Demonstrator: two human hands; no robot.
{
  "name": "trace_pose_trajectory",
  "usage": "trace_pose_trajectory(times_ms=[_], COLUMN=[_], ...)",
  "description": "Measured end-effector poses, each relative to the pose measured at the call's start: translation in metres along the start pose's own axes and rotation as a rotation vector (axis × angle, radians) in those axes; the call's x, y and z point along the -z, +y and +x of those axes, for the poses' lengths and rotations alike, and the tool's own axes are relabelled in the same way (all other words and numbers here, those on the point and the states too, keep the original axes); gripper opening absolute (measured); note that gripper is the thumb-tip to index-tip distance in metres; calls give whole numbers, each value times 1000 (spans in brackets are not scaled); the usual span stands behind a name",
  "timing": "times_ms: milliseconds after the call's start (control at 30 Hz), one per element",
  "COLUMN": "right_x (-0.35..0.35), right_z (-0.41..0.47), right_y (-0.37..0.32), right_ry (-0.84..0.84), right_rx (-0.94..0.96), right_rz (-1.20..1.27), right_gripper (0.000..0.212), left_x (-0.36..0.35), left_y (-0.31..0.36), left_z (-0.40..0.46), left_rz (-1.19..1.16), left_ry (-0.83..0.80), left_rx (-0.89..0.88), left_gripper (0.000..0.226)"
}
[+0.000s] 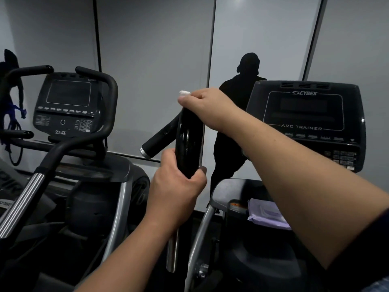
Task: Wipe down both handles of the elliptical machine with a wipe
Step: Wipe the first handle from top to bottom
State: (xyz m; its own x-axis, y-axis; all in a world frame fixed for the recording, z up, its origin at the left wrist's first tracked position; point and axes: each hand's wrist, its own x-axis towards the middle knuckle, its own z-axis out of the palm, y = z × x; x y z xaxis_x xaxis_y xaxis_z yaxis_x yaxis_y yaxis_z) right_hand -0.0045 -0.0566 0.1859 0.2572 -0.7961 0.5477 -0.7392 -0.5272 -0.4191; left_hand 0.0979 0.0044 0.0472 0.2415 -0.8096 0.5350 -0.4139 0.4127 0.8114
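While left hand (176, 184) grips upright handle (189, 142), right hand (208, 106) pinches wipe (184, 93) atop.

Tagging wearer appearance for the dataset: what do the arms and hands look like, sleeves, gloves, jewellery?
Both hands are bare: no gloves, rings or watch visible on the left hand or right hand. Both forearms are uncovered. A dark sleeve shows only at the right upper arm, at the frame's edge. No left sleeve is in view.

Handle (189, 142) glossy black w/ silver end cap; wipe (184, 93) white. Consoles (311, 121) black, white lettering. Pack (268, 216) pale lilac. Neighbouring grip (25, 197) ribbed silver. Wall (155, 49) grey.
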Motion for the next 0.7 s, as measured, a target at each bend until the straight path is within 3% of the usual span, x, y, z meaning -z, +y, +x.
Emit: trace_pose_trajectory(times_ms=[167,233,333,400,500,700], right_x=[-5,-9,-21,-26,-26,-22], right_z=[-11,-17,-20,-23,-25,-31], right_y=[-6,-6,-6,-5,-3,0], right_ry=[55,110,181,220,248,171], right_rx=[55,124,192,179,156,169], right_rz=[18,-13,-1,67,138,125], right_gripper=[44,36,26,22,24,26], left_x=[12,21,31,33,30,27], left_y=[-5,-5,0,14,24,34], left_z=[-2,8,51,74,94,104], left_rz=[-26,-100,-171,-169,-417,-504], left_ry=[-68,7,165,80,-152,-153], left_rx=[-139,-218,-204,-208,-138,-159], left_gripper=[40,49,27,36,48,45])
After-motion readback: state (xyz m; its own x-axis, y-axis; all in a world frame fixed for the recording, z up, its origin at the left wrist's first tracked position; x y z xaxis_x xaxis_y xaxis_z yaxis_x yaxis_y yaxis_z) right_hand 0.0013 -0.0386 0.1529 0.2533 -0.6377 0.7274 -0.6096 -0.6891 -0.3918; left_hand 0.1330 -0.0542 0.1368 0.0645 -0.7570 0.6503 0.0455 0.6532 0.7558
